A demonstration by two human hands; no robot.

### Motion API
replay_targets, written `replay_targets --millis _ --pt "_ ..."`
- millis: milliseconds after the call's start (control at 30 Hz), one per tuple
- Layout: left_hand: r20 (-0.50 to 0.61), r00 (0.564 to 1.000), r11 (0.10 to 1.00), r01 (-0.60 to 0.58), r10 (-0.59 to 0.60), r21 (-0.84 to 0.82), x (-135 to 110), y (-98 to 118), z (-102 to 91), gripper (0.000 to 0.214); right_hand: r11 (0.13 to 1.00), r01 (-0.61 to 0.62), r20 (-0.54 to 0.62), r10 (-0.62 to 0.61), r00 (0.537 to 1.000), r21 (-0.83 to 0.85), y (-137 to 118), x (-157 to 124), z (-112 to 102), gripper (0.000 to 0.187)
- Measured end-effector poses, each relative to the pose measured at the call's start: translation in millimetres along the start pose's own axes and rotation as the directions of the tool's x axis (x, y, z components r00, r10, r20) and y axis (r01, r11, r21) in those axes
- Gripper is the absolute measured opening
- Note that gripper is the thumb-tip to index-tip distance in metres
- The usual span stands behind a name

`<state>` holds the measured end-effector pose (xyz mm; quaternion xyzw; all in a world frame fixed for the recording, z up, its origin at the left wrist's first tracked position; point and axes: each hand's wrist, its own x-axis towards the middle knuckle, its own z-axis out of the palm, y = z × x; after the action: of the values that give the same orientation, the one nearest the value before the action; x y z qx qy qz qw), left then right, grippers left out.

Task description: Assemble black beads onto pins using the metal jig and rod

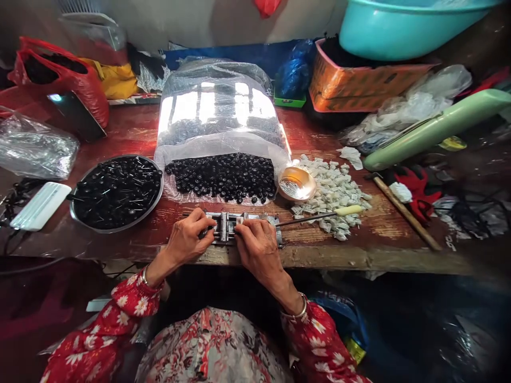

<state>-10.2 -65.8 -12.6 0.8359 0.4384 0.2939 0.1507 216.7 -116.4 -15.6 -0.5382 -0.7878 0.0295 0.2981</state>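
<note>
A small metal press jig (229, 226) with a long lever handle (319, 215) sits at the near edge of the wooden table (379, 234). My left hand (189, 239) pinches at the jig's left side, its fingers closed on something I cannot make out. My right hand (257, 244) rests curled over the jig's right side, fingertips pressed at its middle. Behind the jig lies a clear plastic bag (217, 119) spilling small black round parts (223, 175). A round metal pan (154, 205) at the left holds black parts with pins.
A small brass bowl (296, 183) and a heap of small white pieces (335, 194) lie right of the bag. A wooden stick (405, 213), red glove, orange box (359, 85), teal tub (399, 26) and green board stand at the right. Red bags and a white tray (40, 205) are left.
</note>
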Motion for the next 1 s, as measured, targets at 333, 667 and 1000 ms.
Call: replay_targets --millis 333,667,1000 --pt "-0.028 1.000 1.000 -0.010 0.010 -0.010 -11 -1 4.0 0.017 0.999 0.006 0.015 -0.005 1.000 -0.042 -1 -1 -4 0.027" --pt "-0.084 0.996 0.999 0.026 -0.029 -0.040 -16 -1 7.7 0.019 0.988 -0.138 -0.043 0.141 0.989 0.075 -2 -1 12 0.011" --pt "0.021 0.997 0.980 0.072 -0.070 -0.187 -6 -1 -7.4 0.010 0.977 -0.111 0.023 0.109 0.994 0.182 8 2 -1 0.004"
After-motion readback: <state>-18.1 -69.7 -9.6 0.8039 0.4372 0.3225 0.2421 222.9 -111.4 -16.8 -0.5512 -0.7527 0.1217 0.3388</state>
